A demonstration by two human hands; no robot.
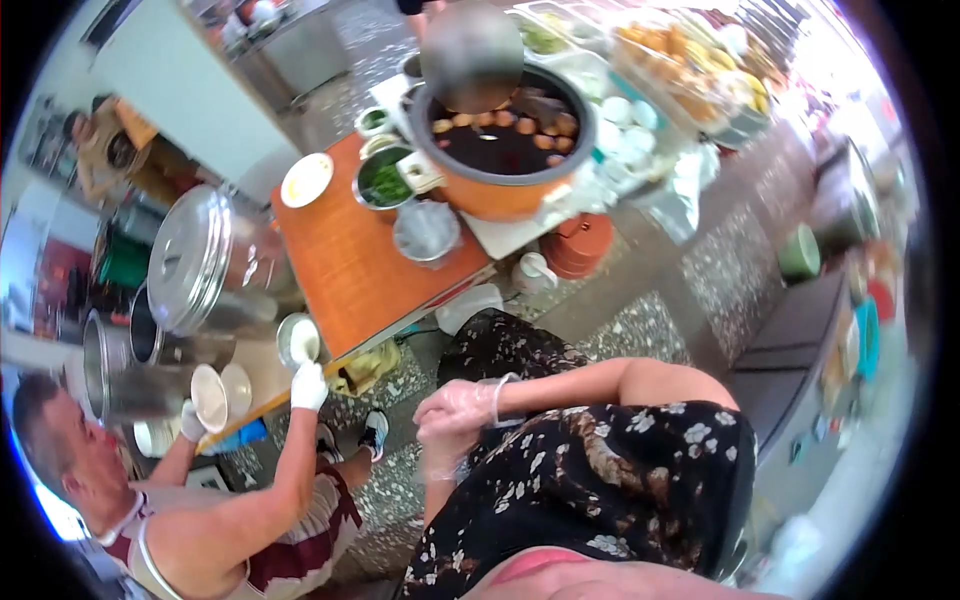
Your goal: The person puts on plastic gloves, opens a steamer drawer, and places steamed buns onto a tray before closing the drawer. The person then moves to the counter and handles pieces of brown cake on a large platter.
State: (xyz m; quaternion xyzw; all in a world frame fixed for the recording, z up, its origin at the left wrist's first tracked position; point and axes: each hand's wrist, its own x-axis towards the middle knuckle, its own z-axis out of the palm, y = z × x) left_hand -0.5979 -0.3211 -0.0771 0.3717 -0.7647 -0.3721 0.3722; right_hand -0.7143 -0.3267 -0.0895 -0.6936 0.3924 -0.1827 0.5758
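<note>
My right hand (455, 408), in a clear plastic glove, is held in front of my floral clothing with its fingers curled in. Just below it, my left hand (440, 462) is blurred, also in clear plastic, its fingers hard to see. The hands are close together or touching; anything between them is hidden. Beyond them is an orange-brown tabletop (350, 260) with a metal bowl of chopped greens (385, 184), a plastic-covered bowl (427, 232) and a white plate (307, 180). A large orange pot (500, 195) holds dark liquid with round pieces.
At left, a co-worker (220, 525) in white gloves handles bowls (210, 398) beside large steel pots (190, 260). Food trays (680, 70) stand at the upper right. A red-brown container (580, 247) is beside the table. A blurred round object (470, 55) overlaps the orange pot.
</note>
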